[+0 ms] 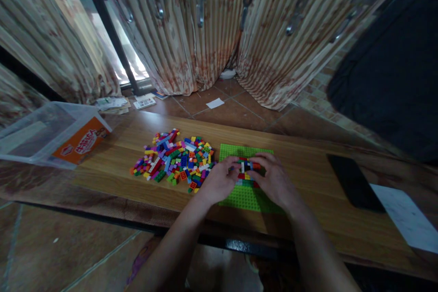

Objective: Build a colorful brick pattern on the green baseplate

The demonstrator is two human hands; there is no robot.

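Note:
A green studded baseplate (249,198) lies on the wooden table. On it sits a small build of toy bricks (245,176) in red, yellow, white, blue and green, partly covered by my fingers. My left hand (221,180) is at the build's left side, thumb and fingers curled together; what they pinch, if anything, is hidden. From the right, my right hand (275,178) reaches in with its finger and thumb closed about a red and blue toy brick (255,166). Just left of the baseplate spreads a pile of loose toy bricks (181,159) in many colours.
A clear plastic bin (41,141) with an orange label stands at the table's left end. At right, a black phone-like slab (356,182) lies beside a white sheet (407,214). Patterned curtains (191,41) hang beyond the table, with papers (145,101) on the tiled floor.

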